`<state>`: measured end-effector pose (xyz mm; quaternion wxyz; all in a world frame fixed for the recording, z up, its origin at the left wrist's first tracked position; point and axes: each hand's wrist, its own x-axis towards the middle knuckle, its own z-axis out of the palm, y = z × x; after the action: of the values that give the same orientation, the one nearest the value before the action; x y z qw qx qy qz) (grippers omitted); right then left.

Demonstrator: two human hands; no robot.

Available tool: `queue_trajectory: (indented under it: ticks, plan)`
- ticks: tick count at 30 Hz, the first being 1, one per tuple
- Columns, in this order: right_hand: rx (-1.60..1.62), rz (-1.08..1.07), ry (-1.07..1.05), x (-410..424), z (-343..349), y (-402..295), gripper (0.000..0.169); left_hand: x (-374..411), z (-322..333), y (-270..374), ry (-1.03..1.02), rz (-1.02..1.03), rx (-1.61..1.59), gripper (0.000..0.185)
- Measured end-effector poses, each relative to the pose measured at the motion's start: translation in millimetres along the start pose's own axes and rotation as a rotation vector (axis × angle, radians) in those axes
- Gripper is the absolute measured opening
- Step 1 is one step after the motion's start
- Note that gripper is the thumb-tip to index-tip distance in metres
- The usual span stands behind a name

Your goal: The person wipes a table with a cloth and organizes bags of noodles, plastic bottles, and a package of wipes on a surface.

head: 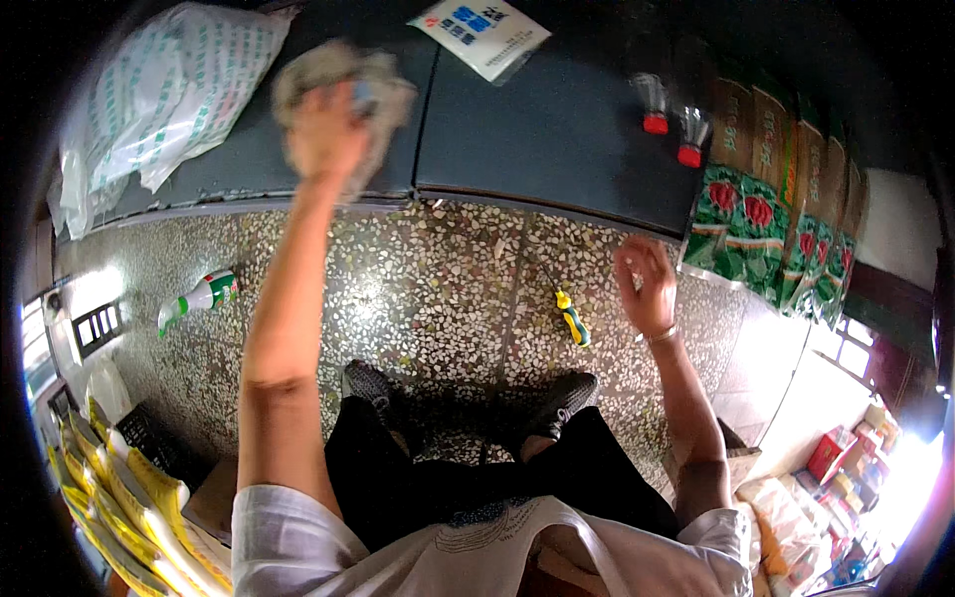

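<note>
My left hand [327, 134] presses a crumpled, greyish-beige cloth [388, 97] against a dark grey flat surface; both are blurred. Something small and light blue shows beside the fingers. My right hand [647, 280] hangs by the surface's front edge, fingers loosely curled, with nothing seen in it. On the speckled terrazzo floor [425, 298] lies a screwdriver [573, 321] with a yellow and dark green handle, left of and below my right hand. A spray bottle [205, 292] with a green nozzle lies farther left on the floor.
A white plastic bag [186, 89] lies on the surface's left part, a white printed packet [483, 33] at the back. Two red-capped clear bottles [654, 108] [692, 138] stand near green and brown bags [746, 201] at right. Yellow packages [127, 500] are at lower left.
</note>
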<state>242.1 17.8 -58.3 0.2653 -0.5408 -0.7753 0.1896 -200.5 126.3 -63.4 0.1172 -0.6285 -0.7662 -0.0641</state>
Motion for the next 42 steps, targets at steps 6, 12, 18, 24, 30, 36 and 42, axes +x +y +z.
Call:
queue_trajectory:
  ticks: [6,12,18,24,30,36,42]
  plan:
    - [-0.178,-0.369,0.15,181,49,-59,0.036,-47,-48,108,-0.182,0.649,-0.505,0.052]
    - [-0.535,-0.424,-0.009,260,105,-49,0.047,-24,-35,54,-0.166,0.55,-0.528,0.057]
    - [-0.751,-0.182,-0.149,252,70,-32,0.038,42,8,-58,-0.119,-0.123,-0.268,0.054]
    - [-1.048,-0.377,0.063,249,18,45,0.027,102,40,2,-0.172,-0.118,-0.015,0.057]
    - [-1.176,-0.038,-0.088,239,5,59,0.023,93,23,139,-0.313,0.289,-0.241,0.059]
    - [-1.089,0.142,-0.229,246,-9,66,0.02,0,-32,174,-0.324,0.762,-0.347,0.049]
    - [-1.025,0.111,-0.394,222,-14,27,0.049,-100,-68,97,-0.674,0.722,-0.723,0.033]
